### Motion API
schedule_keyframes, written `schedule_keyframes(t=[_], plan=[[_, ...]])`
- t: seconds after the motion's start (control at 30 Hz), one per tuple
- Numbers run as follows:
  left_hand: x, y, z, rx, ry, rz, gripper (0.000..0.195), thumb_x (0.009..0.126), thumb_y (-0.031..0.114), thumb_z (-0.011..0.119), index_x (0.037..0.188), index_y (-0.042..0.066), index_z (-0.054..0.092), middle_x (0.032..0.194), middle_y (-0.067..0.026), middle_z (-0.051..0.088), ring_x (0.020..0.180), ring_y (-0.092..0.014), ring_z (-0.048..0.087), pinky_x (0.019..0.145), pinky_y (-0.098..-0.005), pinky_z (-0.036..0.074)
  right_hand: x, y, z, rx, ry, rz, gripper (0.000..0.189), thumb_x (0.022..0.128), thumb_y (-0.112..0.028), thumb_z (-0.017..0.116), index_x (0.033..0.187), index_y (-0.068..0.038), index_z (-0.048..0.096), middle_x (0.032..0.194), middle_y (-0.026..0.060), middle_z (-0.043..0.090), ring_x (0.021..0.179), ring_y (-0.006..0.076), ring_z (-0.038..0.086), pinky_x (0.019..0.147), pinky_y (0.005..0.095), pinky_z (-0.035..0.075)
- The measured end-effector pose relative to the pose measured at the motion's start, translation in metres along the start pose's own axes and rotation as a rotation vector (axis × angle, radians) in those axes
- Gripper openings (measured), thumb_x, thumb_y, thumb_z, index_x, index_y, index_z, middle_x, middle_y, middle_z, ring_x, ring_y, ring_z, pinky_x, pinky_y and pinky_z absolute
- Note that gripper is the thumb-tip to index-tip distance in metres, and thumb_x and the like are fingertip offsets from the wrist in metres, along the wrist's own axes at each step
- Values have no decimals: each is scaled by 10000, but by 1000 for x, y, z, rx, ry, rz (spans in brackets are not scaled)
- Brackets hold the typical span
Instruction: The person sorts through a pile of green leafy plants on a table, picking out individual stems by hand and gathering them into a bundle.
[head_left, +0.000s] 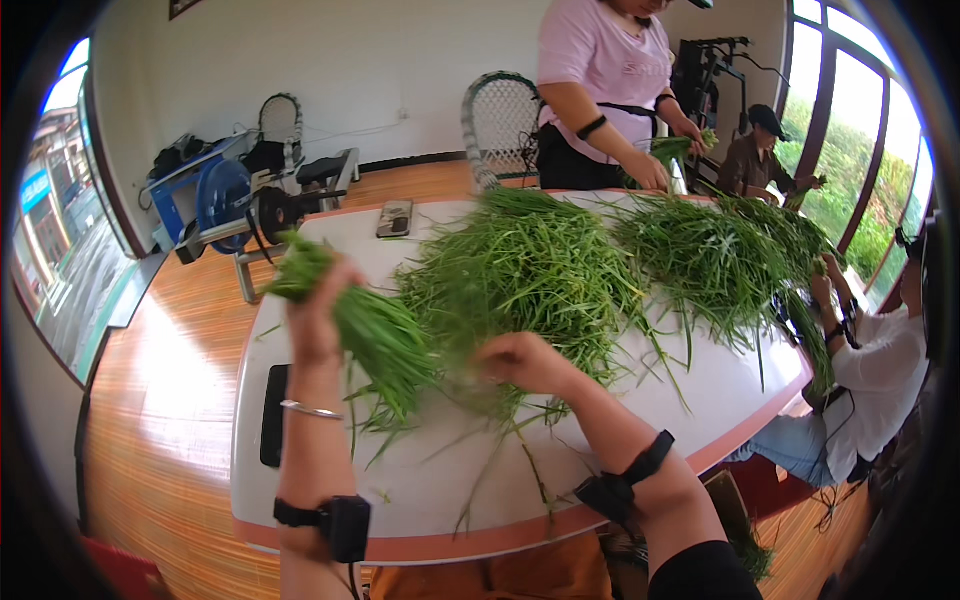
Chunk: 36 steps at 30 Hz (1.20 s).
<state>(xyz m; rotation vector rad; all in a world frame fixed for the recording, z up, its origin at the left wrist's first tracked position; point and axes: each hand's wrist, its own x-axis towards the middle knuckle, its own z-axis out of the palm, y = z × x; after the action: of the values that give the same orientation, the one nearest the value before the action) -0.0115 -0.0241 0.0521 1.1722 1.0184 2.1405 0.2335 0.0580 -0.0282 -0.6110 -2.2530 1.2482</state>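
Note:
My left hand (319, 307) is closed around a thick bundle of long green leafy stalks (382, 345), held above the left part of the white table (420, 480). Near the front of a large heap of loose green stalks (540, 270) is my right hand (517, 364), its fingers curled and blurred by motion. Blurred strands hang beside its fingers; whether they are gripped cannot be told. Stray blades lie scattered on the tabletop below both hands.
A patterned phone (395, 219) lies at the table's back edge, a black flat device (275, 416) at its left edge. A second heap of stalks (705, 255) lies to the right. Across the table a person stands holding stalks; another sits at the right, one farther back.

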Motion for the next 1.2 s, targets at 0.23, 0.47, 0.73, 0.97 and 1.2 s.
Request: schedule_keyframes(t=[0.23, 0.47, 0.73, 0.97, 1.2], plan=[[6, 48, -32, 269, 454, 545, 115, 804, 92, 654, 877, 32, 589, 818, -42, 606, 771, -109, 592, 681, -242, 490, 4, -12, 4, -72, -69, 238, 235, 824, -99, 587, 1029, 10, 620, 924, 105, 662, 827, 171, 640, 731, 293, 497], [7, 28, -35, 649, 48, 470, 149, 789, 56, 611, 926, 16, 569, 829, -57, 608, 728, -132, 584, 660, -273, 473, 44, -41, -7, -612, 210, -203, 276, 799, -174, 634, 1049, -59, 614, 1080, 82, 608, 1037, 234, 547, 872, 372, 435], [7, -10, -26, -753, -490, -520, 273, 852, 107, 539, 1110, 36, 483, 767, -22, 450, 677, -128, 491, 698, -316, 439, 56, 3, -39, -1371, 132, 146, 90, 787, -183, 607, 831, -136, 670, 883, 51, 590, 965, 240, 492, 793, 399, 377], [-10, -86, -19, -735, -458, -891, 234, 797, 119, 575, 1021, 64, 535, 777, -14, 486, 672, -127, 487, 713, -334, 453, 66, -34, -79, -582, 640, 16, 193, 826, -260, 618, 847, -78, 679, 789, 63, 631, 716, 214, 567, 700, 341, 455], [-26, -106, -6, -712, -395, -918, 185, 777, 101, 583, 953, 65, 535, 794, -39, 529, 716, -157, 522, 728, -349, 469, 38, -26, -56, 116, 462, 278, 252, 886, -246, 575, 1025, -57, 665, 763, -26, 612, 586, 38, 439, 519, 213, 367]])
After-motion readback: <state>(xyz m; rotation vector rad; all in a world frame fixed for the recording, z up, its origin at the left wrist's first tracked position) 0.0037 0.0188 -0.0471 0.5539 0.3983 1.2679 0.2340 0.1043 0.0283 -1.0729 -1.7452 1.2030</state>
